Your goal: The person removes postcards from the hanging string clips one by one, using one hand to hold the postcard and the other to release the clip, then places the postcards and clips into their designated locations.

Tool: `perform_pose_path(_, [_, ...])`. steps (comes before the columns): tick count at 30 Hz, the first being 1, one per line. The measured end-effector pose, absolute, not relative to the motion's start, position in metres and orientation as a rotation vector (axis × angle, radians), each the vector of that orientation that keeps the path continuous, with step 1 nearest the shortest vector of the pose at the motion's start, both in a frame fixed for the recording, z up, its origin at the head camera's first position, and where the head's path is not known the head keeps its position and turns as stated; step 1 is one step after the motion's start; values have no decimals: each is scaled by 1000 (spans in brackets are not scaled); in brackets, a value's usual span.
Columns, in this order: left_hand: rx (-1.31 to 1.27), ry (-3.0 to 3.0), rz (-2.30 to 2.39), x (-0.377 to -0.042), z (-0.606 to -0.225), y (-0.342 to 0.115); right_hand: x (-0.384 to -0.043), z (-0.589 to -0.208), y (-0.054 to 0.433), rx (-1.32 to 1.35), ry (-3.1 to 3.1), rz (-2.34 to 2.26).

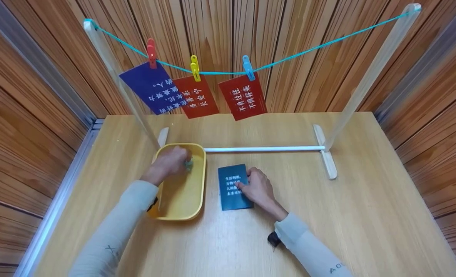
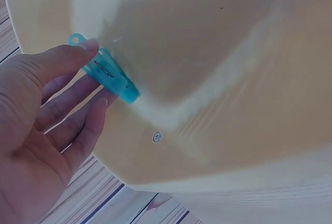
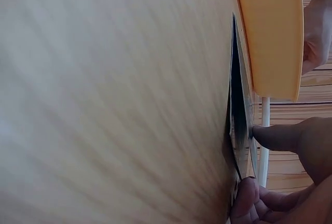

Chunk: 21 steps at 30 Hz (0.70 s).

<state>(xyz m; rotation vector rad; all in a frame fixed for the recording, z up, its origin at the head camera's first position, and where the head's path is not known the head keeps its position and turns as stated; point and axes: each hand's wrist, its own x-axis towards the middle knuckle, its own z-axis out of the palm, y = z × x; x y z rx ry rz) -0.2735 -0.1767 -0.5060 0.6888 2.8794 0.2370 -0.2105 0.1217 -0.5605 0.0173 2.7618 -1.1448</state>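
Note:
In the left wrist view, my left hand pinches a teal clothespin between thumb and fingers. In the head view this hand is inside the yellow basin, near its far end. To the right of the basin, a dark teal card with white writing lies at the middle of the table. My right hand grips the card's right edge, thumb on top and fingers at the side. Seen edge-on from the right wrist, the card shows separated layers, slightly lifted near the fingertips.
A stand with two wooden posts and a white bar is behind. From its turquoise string hang a blue card and two red cards, each under a clothespin: red, yellow, blue.

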Motion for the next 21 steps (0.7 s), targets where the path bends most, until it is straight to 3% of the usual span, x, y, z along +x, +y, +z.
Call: perform_pose_path(21, [735, 2921, 83, -269, -509, -170, -208, -564, 123, -5, 2800, -1123])
